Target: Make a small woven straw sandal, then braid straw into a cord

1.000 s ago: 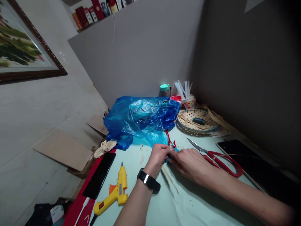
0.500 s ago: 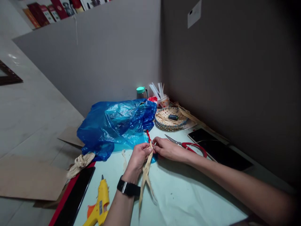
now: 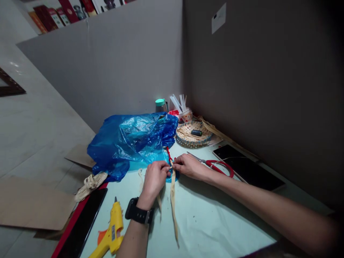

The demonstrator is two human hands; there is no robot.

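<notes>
My left hand is closed in a pinch on a pale, straw-coloured fibre strip, close to its upper end. Facing it, my right hand pinches the same strip, fingertips nearly touching those of the left. One long tail of the strip hangs down over the table, and a shorter end shows beside my left wrist. A red cord runs up from the pinched spot toward the blue plastic bag. Red-handled scissors lie just beyond my right forearm.
A yellow glue gun lies left of my left forearm. Behind my hands stands a woven basket with a dark thread spool. A black tablet-like slab lies at right, and a bundle of pale fibre at the left edge.
My left hand has turned over, knuckles now up, and the watch has rotated with the wrist. The strip's crossed tails have spread apart, one now hanging straighter. My right hand stays at the pinch.
</notes>
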